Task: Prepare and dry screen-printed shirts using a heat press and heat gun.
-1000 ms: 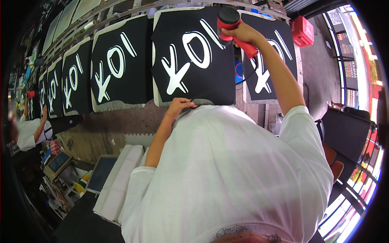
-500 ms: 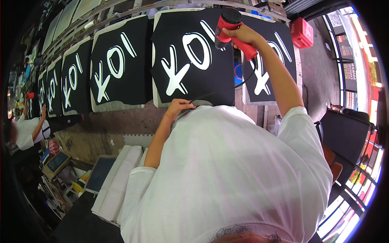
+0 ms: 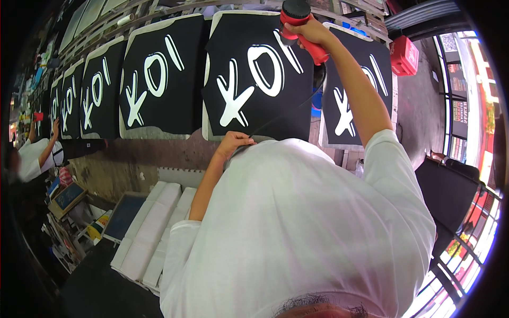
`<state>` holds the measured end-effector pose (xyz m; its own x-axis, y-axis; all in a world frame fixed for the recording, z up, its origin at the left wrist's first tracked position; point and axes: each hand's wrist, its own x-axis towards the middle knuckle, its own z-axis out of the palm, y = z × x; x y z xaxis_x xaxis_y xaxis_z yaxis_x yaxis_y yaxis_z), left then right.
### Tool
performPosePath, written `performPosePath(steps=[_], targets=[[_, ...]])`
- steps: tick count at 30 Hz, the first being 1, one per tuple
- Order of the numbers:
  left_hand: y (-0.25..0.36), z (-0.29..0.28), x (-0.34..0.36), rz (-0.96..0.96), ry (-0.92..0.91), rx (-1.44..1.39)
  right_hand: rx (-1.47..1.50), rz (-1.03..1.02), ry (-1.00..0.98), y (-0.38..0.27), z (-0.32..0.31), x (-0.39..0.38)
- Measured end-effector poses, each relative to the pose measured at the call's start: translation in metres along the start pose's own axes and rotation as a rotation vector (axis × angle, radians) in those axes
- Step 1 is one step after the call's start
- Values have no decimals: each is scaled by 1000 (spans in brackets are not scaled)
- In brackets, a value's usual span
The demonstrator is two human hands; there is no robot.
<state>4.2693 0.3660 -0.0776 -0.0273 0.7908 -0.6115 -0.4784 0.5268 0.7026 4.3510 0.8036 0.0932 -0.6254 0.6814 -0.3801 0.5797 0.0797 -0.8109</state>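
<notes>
My right hand [image 3: 310, 32] grips a red heat gun [image 3: 314, 49] with a black top, held over the upper right corner of a black T-shirt [image 3: 286, 100] with large white lettering, spread on a pale board [image 3: 207, 74]. A black cord [image 3: 286, 110] hangs from the tool and runs down toward my left hand [image 3: 236, 142], whose fingers are pinched on it at the shirt's lower edge, close against my belly. Similar printed shirts lie on either side, one [image 3: 360, 122] to the right, partly behind my arm, and several [image 3: 175, 106] in a row to the left.
A co-worker in white [image 3: 32, 159] has hands at the row's far left. A red box [image 3: 403, 58] is at upper right, by a floor strip [image 3: 424, 106]. Below are white bundles [image 3: 143, 228], framed boards [image 3: 121, 217] and a dark panel [image 3: 445, 196]. Wooden rails [image 3: 148, 16] run behind the boards.
My right hand and the heat gun have moved up and slightly left, nearer the shirt's top edge. My left hand stays by the lower edge. The view has shifted a little.
</notes>
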Motion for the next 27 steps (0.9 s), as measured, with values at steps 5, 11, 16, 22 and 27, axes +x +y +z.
performPosePath(steps=[5, 11, 16, 22, 27], targets=[[3, 0, 0, -30, 17, 1, 15, -48, -80, -6, 2, 28], [6, 2, -1, -42, 34, 5, 41, -157, -66, -9, 13, 51], [7, 4, -2, -32, 33, -23, 256, -144, -48, -16, 12, 56], [3, 2, 0, -27, 54, 15, 114, -126, -108, -11, 11, 47], [0, 0, 1, -38, 30, 1, -136, -108, 58, -1, 9, 10]])
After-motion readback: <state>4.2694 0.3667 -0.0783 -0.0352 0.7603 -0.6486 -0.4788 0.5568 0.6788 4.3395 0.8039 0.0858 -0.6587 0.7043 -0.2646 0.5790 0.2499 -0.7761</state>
